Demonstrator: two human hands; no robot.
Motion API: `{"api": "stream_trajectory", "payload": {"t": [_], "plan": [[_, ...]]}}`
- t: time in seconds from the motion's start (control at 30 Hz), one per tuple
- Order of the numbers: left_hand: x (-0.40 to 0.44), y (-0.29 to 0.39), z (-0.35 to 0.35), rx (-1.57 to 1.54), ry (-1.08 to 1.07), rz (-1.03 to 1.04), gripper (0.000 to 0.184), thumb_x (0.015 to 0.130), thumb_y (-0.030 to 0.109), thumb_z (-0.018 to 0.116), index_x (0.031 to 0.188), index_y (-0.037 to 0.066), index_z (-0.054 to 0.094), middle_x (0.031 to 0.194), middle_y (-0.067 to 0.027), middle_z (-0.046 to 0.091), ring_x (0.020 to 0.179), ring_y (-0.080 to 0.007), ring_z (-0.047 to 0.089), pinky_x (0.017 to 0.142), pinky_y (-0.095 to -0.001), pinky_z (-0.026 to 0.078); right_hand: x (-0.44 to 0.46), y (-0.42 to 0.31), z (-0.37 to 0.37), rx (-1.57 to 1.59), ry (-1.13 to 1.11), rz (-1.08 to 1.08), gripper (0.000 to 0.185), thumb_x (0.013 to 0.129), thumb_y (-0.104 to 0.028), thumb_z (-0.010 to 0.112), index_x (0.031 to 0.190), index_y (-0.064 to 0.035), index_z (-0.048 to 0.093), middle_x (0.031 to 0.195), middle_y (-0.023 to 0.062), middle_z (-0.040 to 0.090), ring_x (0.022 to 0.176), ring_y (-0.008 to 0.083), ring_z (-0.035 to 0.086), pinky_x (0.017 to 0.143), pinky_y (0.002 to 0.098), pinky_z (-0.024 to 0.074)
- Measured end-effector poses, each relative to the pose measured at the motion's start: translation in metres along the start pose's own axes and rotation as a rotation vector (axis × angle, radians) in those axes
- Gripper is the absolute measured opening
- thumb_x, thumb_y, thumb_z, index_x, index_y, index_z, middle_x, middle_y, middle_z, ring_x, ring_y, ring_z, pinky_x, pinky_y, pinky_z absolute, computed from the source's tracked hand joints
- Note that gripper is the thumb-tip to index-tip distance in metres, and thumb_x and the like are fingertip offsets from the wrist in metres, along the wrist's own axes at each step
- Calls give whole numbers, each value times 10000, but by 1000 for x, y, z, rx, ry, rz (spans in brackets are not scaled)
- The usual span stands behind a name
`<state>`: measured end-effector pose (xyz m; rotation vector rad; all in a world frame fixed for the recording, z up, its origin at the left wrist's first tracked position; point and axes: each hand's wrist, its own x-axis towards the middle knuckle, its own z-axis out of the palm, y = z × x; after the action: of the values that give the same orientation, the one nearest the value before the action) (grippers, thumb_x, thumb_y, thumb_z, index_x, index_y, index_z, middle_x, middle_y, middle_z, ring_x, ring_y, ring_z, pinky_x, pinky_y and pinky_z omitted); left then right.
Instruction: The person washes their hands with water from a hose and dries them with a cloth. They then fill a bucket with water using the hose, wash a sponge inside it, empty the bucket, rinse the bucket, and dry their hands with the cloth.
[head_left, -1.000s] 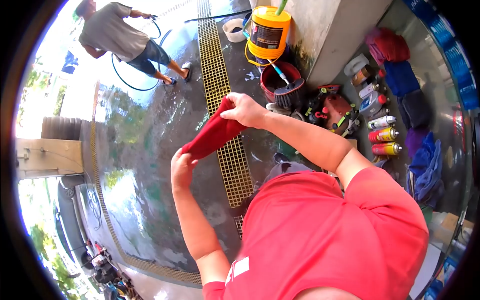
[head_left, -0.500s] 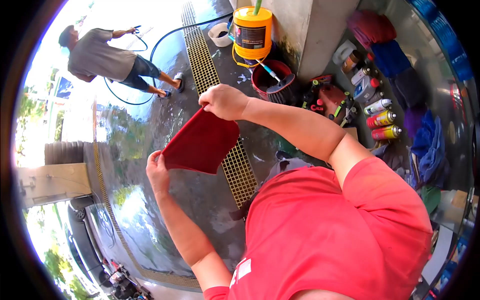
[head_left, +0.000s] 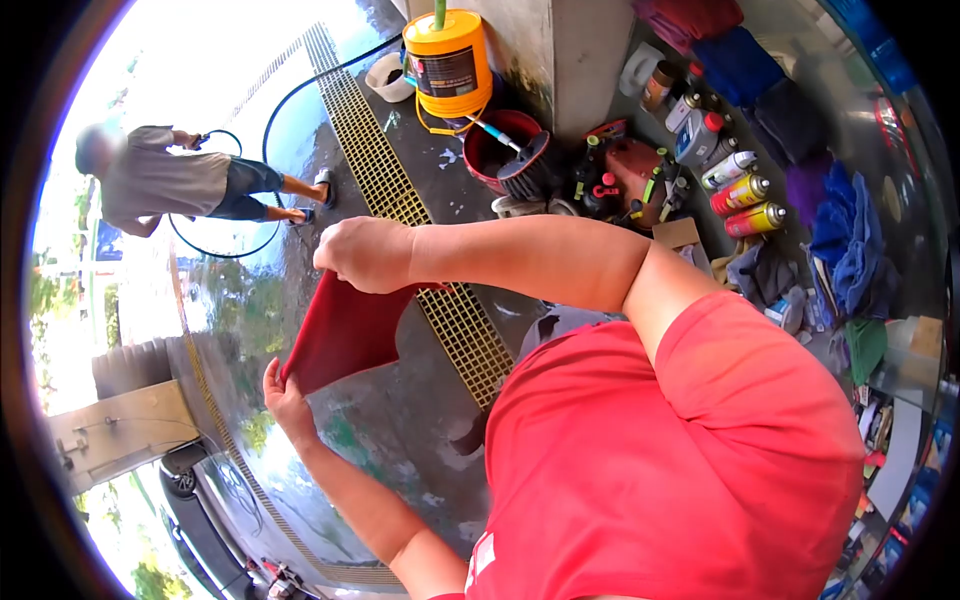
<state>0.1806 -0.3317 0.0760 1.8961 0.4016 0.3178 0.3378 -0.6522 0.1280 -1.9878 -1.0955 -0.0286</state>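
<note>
A dark red cloth (head_left: 345, 335) hangs stretched between my two hands above the wet floor. My left hand (head_left: 288, 405), lower in the view, pinches its lower left corner between thumb and fingers. Higher up, my right hand (head_left: 368, 255) is closed on the cloth's upper edge. Its back faces me and covers part of that edge. The cloth sags in a slack curve on its right side.
A yellow bucket (head_left: 445, 70) stands by a concrete pillar (head_left: 585, 70), near a red bucket (head_left: 475, 150) with a brush (head_left: 530, 170). Spray cans (head_left: 755, 220), bottles and cloths line the right. A yellow floor grate (head_left: 375, 150) crosses the floor. Another person (head_left: 175, 180) holds a hose.
Both hands and the cloth have shifted left and down in the view. My right hand has turned, with its back now hiding more of the upper edge. The other person appears farther left.
</note>
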Motion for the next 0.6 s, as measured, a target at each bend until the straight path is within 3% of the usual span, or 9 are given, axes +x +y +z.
{"api": "stream_trajectory", "payload": {"t": [0.03,0.17,0.27,0.33,0.4,0.47,0.53,0.57,0.6], "plan": [[0,-1,-4,62,32,-24,316,905,9,543,1215,-19,490,1016,-76,613,913,-129,592,835,-254,481,1,-2,-2,-157,-75,-19,188,778,-36,527,892,-11,675,948,172,658,918,295,647,836,362,499],[-3,2,-8,66,40,-37,172,925,61,543,1076,-16,575,941,-53,624,828,-114,596,740,-232,494,-6,-6,-9,-287,-98,-22,198,835,-73,495,894,-7,673,991,159,642,944,288,640,855,352,498],[-10,10,-11,195,47,-31,147,937,101,539,1006,-16,594,932,-47,625,814,-107,584,737,-227,482,-8,4,-13,-389,-90,11,231,871,-95,464,929,5,664,1022,158,625,989,288,614,868,359,492],[-16,21,-11,297,56,-9,149,937,116,543,993,-13,590,938,-48,624,810,-106,578,739,-230,478,-8,18,-13,-366,-42,-14,171,845,-145,509,825,-33,637,913,145,597,927,300,608,818,370,492],[-21,27,-8,404,73,9,153,937,131,546,979,-11,587,945,-48,624,805,-104,573,741,-232,474,-8,27,-19,-281,-111,3,165,856,-162,542,834,-21,625,861,166,609,896,312,616,804,393,479],[-28,33,-7,218,37,222,170,935,160,559,957,-7,581,940,-42,616,812,-97,561,749,-236,465,-5,35,-27,-134,-187,34,174,862,-167,545,859,-9,617,842,185,615,891,327,614,796,410,469],[-34,43,-13,111,47,165,207,931,204,581,970,1,567,925,-41,607,828,-100,553,756,-232,458,-5,24,-51,-18,-229,21,200,875,-188,552,894,2,611,845,196,616,877,340,607,782,413,465],[-35,49,-18,-141,1,132,234,928,230,586,985,5,557,922,-45,607,842,-113,561,770,-239,463,0,25,-57,89,-199,18,231,889,-216,557,930,5,612,863,201,612,855,355,596,768,404,468],[-34,53,-20,-398,-46,103,261,925,255,592,1000,9,546,919,-49,606,855,-125,568,784,-247,468,7,25,-65,97,-164,-2,253,915,-227,546,956,13,614,834,173,618,832,293,609,754,372,473]]}}
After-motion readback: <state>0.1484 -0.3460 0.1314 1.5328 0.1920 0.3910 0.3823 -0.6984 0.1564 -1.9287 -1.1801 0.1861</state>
